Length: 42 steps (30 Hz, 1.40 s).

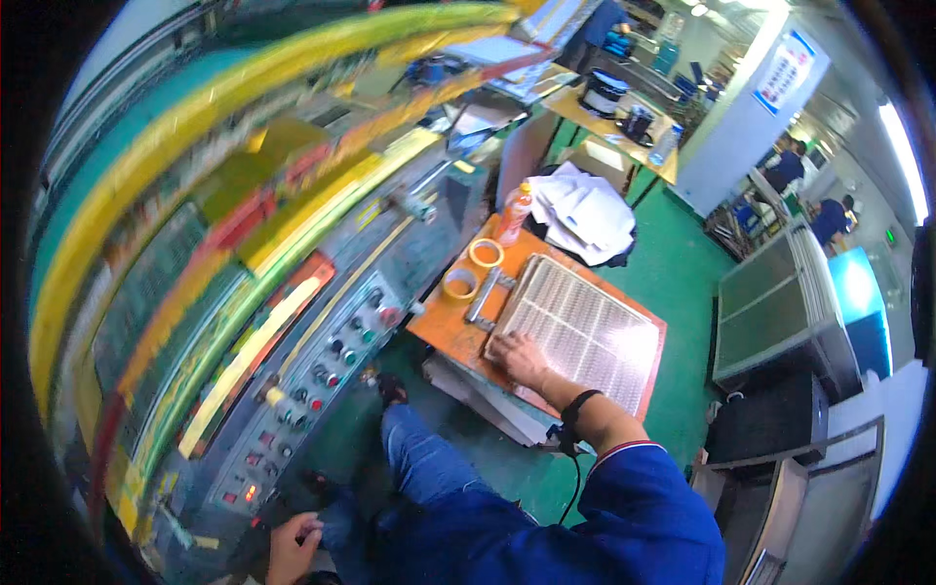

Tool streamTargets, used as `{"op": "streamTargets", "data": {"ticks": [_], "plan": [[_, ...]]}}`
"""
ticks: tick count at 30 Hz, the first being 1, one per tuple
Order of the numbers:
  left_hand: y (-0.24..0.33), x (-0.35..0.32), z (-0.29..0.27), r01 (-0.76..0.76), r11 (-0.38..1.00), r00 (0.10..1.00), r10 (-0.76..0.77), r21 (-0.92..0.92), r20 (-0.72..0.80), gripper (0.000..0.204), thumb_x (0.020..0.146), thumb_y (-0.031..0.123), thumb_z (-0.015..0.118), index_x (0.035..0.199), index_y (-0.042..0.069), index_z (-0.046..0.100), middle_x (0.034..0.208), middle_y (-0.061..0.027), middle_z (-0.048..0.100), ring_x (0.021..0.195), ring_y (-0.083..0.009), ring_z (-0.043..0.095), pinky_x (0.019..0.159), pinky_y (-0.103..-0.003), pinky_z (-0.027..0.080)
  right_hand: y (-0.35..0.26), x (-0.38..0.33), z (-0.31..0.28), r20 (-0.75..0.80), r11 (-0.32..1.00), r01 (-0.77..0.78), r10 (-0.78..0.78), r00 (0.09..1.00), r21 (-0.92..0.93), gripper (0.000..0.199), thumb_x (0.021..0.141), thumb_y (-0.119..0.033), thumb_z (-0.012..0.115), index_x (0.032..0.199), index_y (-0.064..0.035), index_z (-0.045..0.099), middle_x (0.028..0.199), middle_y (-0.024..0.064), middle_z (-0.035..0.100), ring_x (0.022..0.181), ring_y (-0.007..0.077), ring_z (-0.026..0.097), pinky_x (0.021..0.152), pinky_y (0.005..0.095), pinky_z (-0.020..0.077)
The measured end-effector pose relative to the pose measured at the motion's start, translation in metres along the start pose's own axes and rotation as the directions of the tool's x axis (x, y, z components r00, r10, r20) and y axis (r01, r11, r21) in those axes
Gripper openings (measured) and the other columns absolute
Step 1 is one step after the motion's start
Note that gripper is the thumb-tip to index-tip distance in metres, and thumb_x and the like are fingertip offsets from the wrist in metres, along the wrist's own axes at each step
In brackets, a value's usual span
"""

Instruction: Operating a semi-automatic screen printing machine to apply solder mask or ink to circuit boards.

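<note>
On an orange-topped table lies a stack of flat sheets with a fine grid pattern and a glossy surface. My right hand reaches over it, fingers bent at the left edge of the upper sheet, which they seem to grip; the fingertips are partly hidden. Low in the view, my left hand is held beside the machine's control panel. Its fingers are curled with the thumb against them, and whatever they may hold does not show.
Two tape rolls, a metal bar handle and an orange drink bottle stand left of the stack. A yellow-framed machine fills the left side. White papers are heaped behind the table. Framed screens lean at right.
</note>
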<state>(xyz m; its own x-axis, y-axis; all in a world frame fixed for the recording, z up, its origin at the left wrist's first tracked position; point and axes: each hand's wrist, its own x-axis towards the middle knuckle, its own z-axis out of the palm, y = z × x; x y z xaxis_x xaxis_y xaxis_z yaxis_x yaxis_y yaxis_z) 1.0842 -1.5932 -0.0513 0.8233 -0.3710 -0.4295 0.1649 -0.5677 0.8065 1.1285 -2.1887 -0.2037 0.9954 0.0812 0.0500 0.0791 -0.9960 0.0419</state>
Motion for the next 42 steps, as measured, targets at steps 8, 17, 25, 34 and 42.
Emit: {"op": "streamTargets", "data": {"ticks": [8, 17, 25, 34, 42], "plan": [[-0.002, 0.037, 0.011, -0.155, 0.985, 0.986, 0.15, 0.07, 0.076, 0.032, 0.084, 0.003, 0.063, 0.115, -0.001, 0.059, 0.096, -0.0127, 0.07, 0.088, -0.0176, 0.068, 0.078, -0.031, 0.053, -0.006, -0.032, -0.016, 0.06, 0.991, 0.094, -0.1, 0.993, 0.094, 0.034, 0.08, -0.018, 0.054, 0.111, -0.0059, 0.062, 0.121, 0.0078, 0.056, 0.104, 0.0269, 0.053, 0.087, 0.0378, 0.0455], [0.074, 0.114, 0.063, -0.381, 0.921, 0.885, 0.339, 0.08, 0.319, 0.03, 0.087, 0.008, 0.063, 0.116, -0.001, 0.06, 0.099, -0.0134, 0.07, 0.089, -0.0189, 0.068, 0.079, -0.031, 0.054, -0.041, -0.053, -0.055, -0.083, 0.977, 0.171, -0.162, 0.983, 0.124, 0.042, 0.078, -0.011, 0.054, 0.118, 0.0004, 0.057, 0.121, 0.0118, 0.057, 0.105, 0.028, 0.055, 0.088, 0.0358, 0.0499], [0.079, 0.18, 0.14, 0.348, 0.766, 0.788, 0.073, -0.54, 0.612, 0.04, 0.097, 0.019, 0.054, 0.129, -0.003, 0.047, 0.119, -0.015, 0.061, 0.105, -0.0219, 0.061, 0.091, -0.035, 0.049, -0.178, -0.075, -0.16, -0.236, 0.768, 0.503, -0.444, 0.864, 0.396, 0.04, 0.077, -0.014, 0.056, 0.113, 0.0027, 0.059, 0.118, 0.0125, 0.059, 0.102, 0.0265, 0.059, 0.084, 0.035, 0.0526], [0.151, 0.146, 0.128, -0.35, 0.894, 0.893, 0.408, -0.28, 0.188, 0.03, 0.09, 0.007, 0.057, 0.119, -0.002, 0.057, 0.103, -0.0107, 0.066, 0.091, -0.0146, 0.061, 0.082, -0.028, 0.048, -0.048, -0.073, -0.165, -0.178, 0.582, -0.192, 0.518, 0.837, 0.791, 0.052, 0.079, -0.008, 0.068, 0.127, -0.0022, 0.052, 0.122, 0.0219, 0.055, 0.11, 0.0346, 0.055, 0.097, 0.0367, 0.0429], [0.116, 0.067, 0.012, -0.454, 0.891, 0.882, 0.451, 0.014, -0.134, 0.025, 0.089, 0.008, 0.058, 0.111, -0.003, 0.06, 0.09, -0.0116, 0.068, 0.081, -0.0145, 0.065, 0.07, -0.03, 0.05, 0.147, -0.28, 0.003, 0.08, -0.059, -0.946, 0.996, -0.035, 0.319, 0.079, 0.073, -0.047, 0.074, 0.124, 0.008, 0.049, 0.115, 0.0242, 0.062, 0.104, 0.0367, 0.06, 0.093, 0.0416, 0.0446]]}}
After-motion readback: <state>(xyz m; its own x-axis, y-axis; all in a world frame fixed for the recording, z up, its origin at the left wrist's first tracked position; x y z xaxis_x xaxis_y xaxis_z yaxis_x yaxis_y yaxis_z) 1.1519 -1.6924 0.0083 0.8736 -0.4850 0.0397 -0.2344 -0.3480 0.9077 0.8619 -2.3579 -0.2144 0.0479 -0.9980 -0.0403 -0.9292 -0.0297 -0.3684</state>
